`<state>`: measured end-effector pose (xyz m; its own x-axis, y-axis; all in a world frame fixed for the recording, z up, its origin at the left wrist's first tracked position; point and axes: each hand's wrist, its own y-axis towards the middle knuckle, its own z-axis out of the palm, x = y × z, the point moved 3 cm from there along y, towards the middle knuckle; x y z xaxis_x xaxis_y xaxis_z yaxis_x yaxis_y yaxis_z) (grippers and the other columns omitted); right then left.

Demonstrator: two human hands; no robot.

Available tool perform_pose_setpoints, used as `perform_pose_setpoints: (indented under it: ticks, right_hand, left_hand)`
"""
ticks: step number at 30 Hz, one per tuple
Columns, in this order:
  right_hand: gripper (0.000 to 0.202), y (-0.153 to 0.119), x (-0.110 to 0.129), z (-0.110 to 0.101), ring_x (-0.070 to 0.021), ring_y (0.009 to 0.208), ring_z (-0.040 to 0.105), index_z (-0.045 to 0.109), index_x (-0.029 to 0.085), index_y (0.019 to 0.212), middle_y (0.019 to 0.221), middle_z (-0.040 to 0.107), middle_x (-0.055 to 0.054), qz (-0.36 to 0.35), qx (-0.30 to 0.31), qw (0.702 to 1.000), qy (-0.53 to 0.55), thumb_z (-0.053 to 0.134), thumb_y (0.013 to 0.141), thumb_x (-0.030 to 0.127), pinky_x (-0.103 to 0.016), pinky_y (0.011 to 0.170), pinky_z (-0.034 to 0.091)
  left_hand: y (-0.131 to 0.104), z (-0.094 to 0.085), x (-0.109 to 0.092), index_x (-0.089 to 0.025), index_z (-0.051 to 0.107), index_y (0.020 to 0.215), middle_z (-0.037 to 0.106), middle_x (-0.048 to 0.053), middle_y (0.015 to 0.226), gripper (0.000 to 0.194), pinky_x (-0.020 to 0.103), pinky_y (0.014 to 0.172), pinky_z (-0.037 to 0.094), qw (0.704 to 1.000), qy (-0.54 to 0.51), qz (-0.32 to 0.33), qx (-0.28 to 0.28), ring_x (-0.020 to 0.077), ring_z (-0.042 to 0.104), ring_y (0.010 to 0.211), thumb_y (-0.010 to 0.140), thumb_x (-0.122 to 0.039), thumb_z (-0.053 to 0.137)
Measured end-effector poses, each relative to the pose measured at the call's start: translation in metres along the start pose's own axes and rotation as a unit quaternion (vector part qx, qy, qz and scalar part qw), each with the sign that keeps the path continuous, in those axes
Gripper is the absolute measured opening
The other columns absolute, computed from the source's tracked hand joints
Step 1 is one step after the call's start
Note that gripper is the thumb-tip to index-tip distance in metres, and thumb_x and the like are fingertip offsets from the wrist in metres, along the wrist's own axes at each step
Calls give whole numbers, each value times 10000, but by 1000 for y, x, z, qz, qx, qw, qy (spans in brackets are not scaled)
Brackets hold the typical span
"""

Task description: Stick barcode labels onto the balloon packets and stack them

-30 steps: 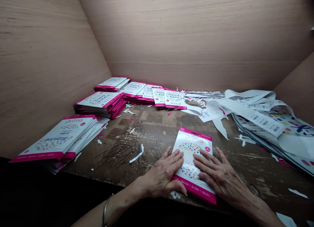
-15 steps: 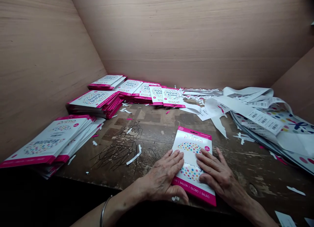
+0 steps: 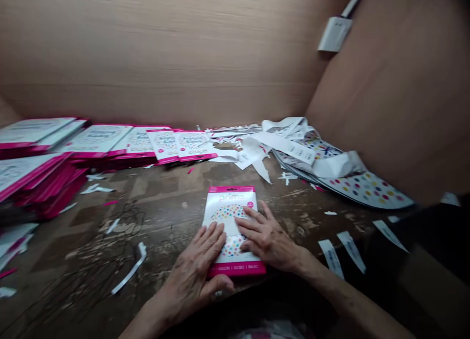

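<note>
A balloon packet (image 3: 229,202), white with pink ends and coloured dots, lies flat on the table near its front edge. My left hand (image 3: 201,258) rests on the packet's left side, fingers stretched and thumb out by the lower edge. On the other side lies my right hand (image 3: 266,236), its fingers spread over the packet's right half. The hands cover part of the printed front. Neither hand is wrapped round the packet.
Stacks of similar packets (image 3: 99,138) line the back and left. Label strips (image 3: 290,148) lie on dotted flat sheets (image 3: 367,187) at the back right. Paper scraps (image 3: 130,268) and dark thread-like marks (image 3: 91,270) mark the table (image 3: 172,187). A white box with a cable (image 3: 335,34) hangs on the wall.
The view has turned to the right, so everything appears shifted left and the right wall shows more. Both hands stay flat on the packet.
</note>
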<state>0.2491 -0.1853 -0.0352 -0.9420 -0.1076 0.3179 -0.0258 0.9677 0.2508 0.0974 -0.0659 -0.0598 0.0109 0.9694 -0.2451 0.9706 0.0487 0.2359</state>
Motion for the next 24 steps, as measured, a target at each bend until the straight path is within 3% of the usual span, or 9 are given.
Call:
perform_pose_setpoints:
  ticks: [2,5,8,11,14,17,19,22,24]
  right_hand:
    - [290,-21,16,-15,-245,1178,453,537,150,1146,1198,586,-80,20,-86,996,-17,456,876,219,-549,1045,222]
    - [224,-81,30,-34,-180,944,601,570,178,1044,1009,666,-70,103,-224,968,-43,493,839,131,-386,937,421]
    - [136,-155,19,-37,-189,837,633,611,212,919,908,675,-64,295,-298,904,-84,506,838,182,-297,751,511]
    - [199,-205,-4,-24,-210,720,646,636,208,858,883,679,-79,492,-283,822,-43,518,823,364,-275,566,523]
    - [338,-220,-23,-2,-198,575,625,661,171,857,690,673,-63,609,-268,733,144,536,775,474,-269,495,518]
    - [380,-217,-33,13,-184,554,592,687,145,800,629,645,-38,625,-326,641,304,638,668,499,-271,506,515]
    - [366,-215,-37,17,-172,573,572,699,150,729,667,649,-33,617,-360,602,357,722,562,475,-250,491,498]
    - [338,-218,-42,14,-139,516,524,703,162,648,591,621,-17,633,-339,594,363,765,485,452,-217,440,463]
    - [321,-221,-44,4,-128,451,496,706,172,642,526,593,-9,639,-304,631,318,751,505,459,-216,394,441]
  left_hand:
    - [1,2,1,-182,266,1384,376,146,1375,870,485,1013,336,999,30,19,-18,314,352,1253,695,-664,490]
    - [2,0,1,-183,251,1390,381,148,1370,888,471,994,369,997,53,36,-29,311,380,1236,687,-672,490]
    - [3,-3,2,-197,234,1396,390,140,1364,884,470,975,392,997,52,45,-37,311,399,1221,692,-657,506]
    - [4,-3,3,-191,222,1399,393,145,1361,899,488,961,397,997,52,47,-40,321,396,1219,687,-656,513]
    - [3,-2,2,-177,238,1393,403,160,1351,893,491,961,395,997,59,44,-37,321,388,1224,689,-658,505]
    - [1,-1,1,-168,297,1369,405,162,1349,857,471,995,364,998,53,25,-13,308,368,1241,697,-661,492]
    - [0,0,-1,-147,338,1348,399,174,1349,844,471,1013,342,999,45,11,7,306,351,1252,699,-666,485]
    - [-1,-1,-3,-132,366,1330,392,189,1350,838,485,1030,311,1000,19,-5,18,308,330,1266,699,-673,474]
    - [-1,-2,-5,-132,377,1322,390,190,1353,835,492,1041,290,1000,-4,-14,18,306,315,1276,698,-678,469]
